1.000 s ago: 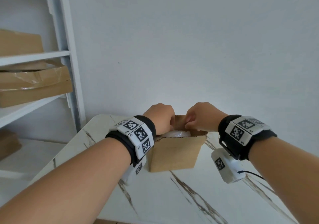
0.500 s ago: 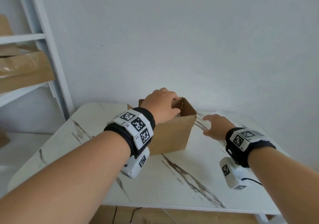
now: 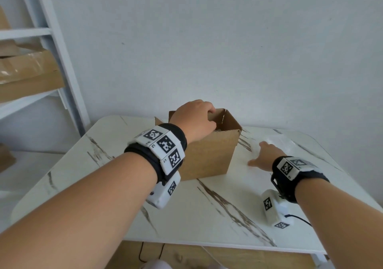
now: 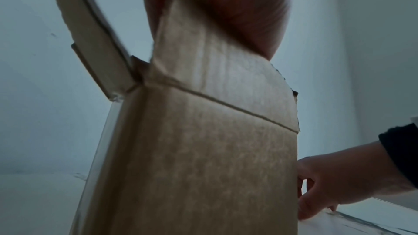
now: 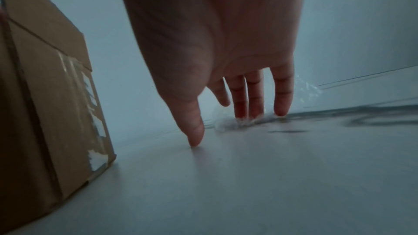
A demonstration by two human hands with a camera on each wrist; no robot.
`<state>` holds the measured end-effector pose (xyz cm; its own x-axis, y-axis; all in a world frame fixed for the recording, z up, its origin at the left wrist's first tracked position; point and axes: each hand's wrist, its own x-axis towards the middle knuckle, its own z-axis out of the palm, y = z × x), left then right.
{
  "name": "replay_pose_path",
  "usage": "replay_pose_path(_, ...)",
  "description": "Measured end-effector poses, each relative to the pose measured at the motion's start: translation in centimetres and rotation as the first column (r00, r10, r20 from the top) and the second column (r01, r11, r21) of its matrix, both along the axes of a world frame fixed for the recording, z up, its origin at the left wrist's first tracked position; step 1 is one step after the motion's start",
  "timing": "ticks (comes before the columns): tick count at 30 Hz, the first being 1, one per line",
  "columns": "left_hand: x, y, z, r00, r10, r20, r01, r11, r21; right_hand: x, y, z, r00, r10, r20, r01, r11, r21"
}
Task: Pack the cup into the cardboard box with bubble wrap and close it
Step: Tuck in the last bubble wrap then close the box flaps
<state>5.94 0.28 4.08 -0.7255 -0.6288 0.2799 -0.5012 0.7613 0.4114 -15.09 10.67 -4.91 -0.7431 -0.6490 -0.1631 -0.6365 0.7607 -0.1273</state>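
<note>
Cardboard box (image 3: 209,154) stands near the middle of the table (image 3: 207,217), toward its far edge, flaps up. The left hand (image 3: 193,119) grips the near flap (image 4: 217,63) at the box's top, fingers curled over its edge. The right hand (image 3: 263,156) lies open toward the table's right edge, straight fingertips (image 5: 280,112) pressing on clear bubble wrap (image 3: 279,142) lying flat there. The cup cannot be seen from any view.
</note>
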Motion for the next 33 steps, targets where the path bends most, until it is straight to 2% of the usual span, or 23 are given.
replay_pose_path(9, 0.3, 0.6, 0.1, 0.998, -0.019, 0.053, 0.017, 0.999, 0.028, 1.0, 1.0, 0.5, 0.999, 0.032, 0.026, -0.030, 0.998, -0.048)
replay_pose_path(11, 0.5, 0.8, 0.3, 0.996, -0.032, 0.077, 0.029, 0.999, 0.041, 1.0, 1.4, 1.7, 0.999, 0.024, 0.022, -0.022, 0.995, -0.097)
replay_pose_path(13, 0.7, 0.9, 0.6, 0.996, -0.034, 0.086, 0.029, 0.998, 0.052, 1.1, 1.9, 4.0, 1.000, 0.002, 0.013, 0.001, 0.975, -0.223)
replay_pose_path(16, 1.0, 1.3, 1.7, 0.999, -0.013, 0.045, 0.010, 0.998, 0.058, 1.8, 2.6, 8.3, 1.000, 0.012, -0.008, -0.015, 0.883, -0.470)
replay_pose_path(21, 0.8, 2.9, 4.8, 0.994, -0.068, -0.085, 0.071, 0.997, 0.039, 4.7, 3.0, 15.0, 0.983, 0.174, -0.049, -0.147, 0.606, -0.782)
replay_pose_path(24, 0.8, 3.7, 6.6, 0.985, -0.074, -0.157, 0.087, 0.993, 0.080, 7.3, 3.1, 18.0, 0.940, 0.337, -0.056, -0.221, 0.475, -0.852)
replay_pose_path(27, 1.4, 3.8, 7.9, 0.968, -0.047, -0.246, 0.090, 0.982, 0.165, 9.6, 3.2, 20.0, 0.897, 0.434, -0.081, -0.262, 0.376, -0.889)
replay_pose_path(29, 2.1, 3.5, 8.5, 0.957, -0.030, -0.290, 0.090, 0.976, 0.198, 10.8, 3.3, 21.0, 0.875, 0.480, -0.061, -0.247, 0.337, -0.909)
replay_pose_path(31, 2.7, 3.1, 8.8, 0.940, -0.003, -0.341, 0.064, 0.983, 0.169, 11.6, 3.5, 21.8, 0.861, 0.508, -0.041, -0.229, 0.314, -0.921)
replay_pose_path(33, 3.4, 2.6, 9.1, 0.909, 0.045, -0.414, 0.025, 0.986, 0.163, 12.0, 3.4, 22.2, 0.868, 0.495, -0.046, -0.222, 0.303, -0.927)
